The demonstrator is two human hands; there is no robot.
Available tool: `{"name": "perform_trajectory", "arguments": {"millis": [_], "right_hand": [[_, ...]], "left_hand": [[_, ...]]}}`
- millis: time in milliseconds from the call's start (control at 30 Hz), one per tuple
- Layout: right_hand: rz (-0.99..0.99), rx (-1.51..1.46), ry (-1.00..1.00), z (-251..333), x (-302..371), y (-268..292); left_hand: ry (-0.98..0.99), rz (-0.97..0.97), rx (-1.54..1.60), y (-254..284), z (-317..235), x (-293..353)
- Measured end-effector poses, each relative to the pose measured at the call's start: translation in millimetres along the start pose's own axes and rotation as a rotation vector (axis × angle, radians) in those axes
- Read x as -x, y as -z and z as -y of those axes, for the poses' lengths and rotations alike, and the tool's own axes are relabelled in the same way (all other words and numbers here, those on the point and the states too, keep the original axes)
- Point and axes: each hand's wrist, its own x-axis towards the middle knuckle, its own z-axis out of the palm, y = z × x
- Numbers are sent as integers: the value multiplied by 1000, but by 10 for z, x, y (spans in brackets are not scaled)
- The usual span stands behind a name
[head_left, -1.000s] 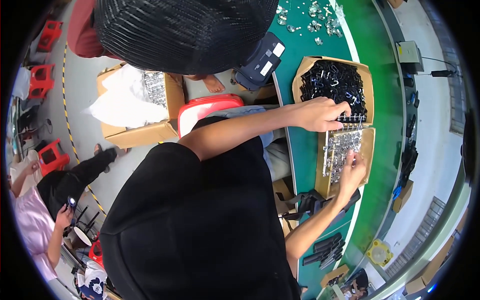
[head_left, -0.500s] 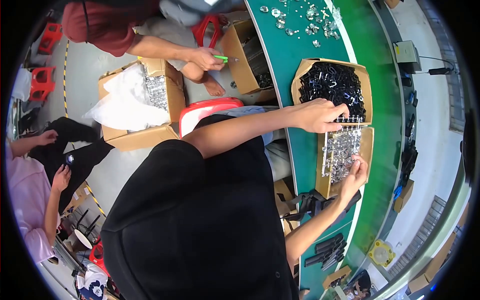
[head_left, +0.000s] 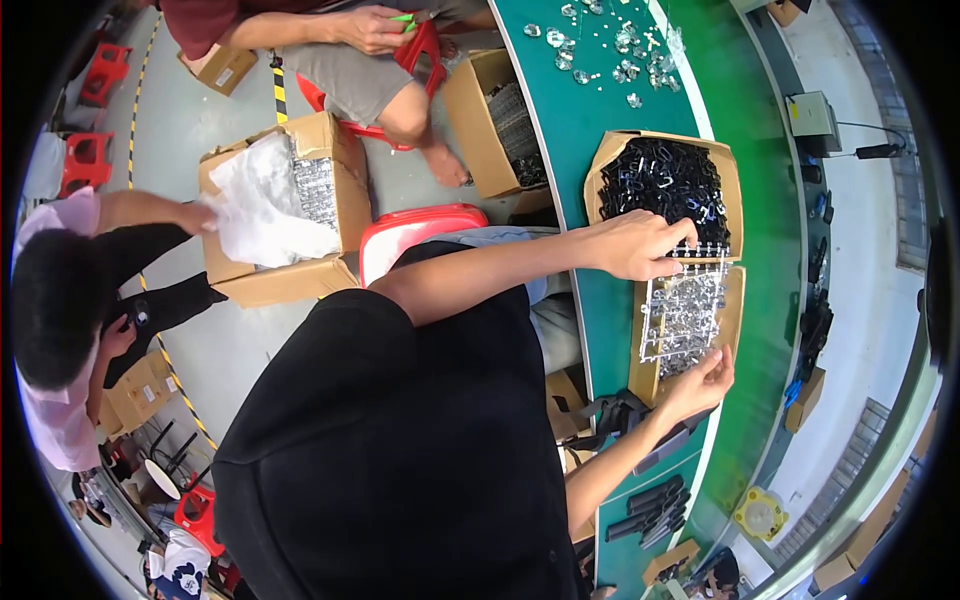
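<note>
My left hand (head_left: 645,246) is closed on one end of a clear plastic sprue frame (head_left: 684,310), a thin lattice bearing rows of small clear parts. That frame hangs tilted above a long open cardboard box (head_left: 735,310), where more small clear pieces (head_left: 678,366) lie. Just below the frame's other end, my right hand (head_left: 700,383) has thumb and fingertips drawn together; anything between them is too small to make out. Beyond my left hand stands another cardboard box (head_left: 738,195), full of small black clip-like parts (head_left: 665,185).
Loose clear pieces (head_left: 628,70) lie on the far part of the green table (head_left: 560,110). Black tubes (head_left: 650,508) and dark straps (head_left: 622,412) are at the near side. A person with a green-handled tool (head_left: 404,20) sits beyond; another person reaches into a floor box (head_left: 290,283).
My right hand has moved down, away from the frame. My left hand still grips the frame, which has shifted slightly downward. The person at left has leaned toward the floor box.
</note>
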Motion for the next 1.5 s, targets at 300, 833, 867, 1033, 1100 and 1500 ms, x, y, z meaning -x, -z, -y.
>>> {"name": "perform_trajectory", "arguments": {"millis": [300,833,867,1033,1100,1500], "right_hand": [[257,128,267,200,-49,-12],[479,230,252,536,-32,108],[486,210,264,473,-48,84],[397,135,291,382,-95,65],[349,91,269,310,-109,33],[447,106,325,173,-57,45]], "left_hand": [[-92,-48,18,-59,2,-37],[-57,-84,41,-26,80,58],[-60,-100,17,-58,118,53],[-92,-66,20,-59,80,53],[-137,-88,40,-78,96,55],[-211,-163,-30,-74,145,114]]}}
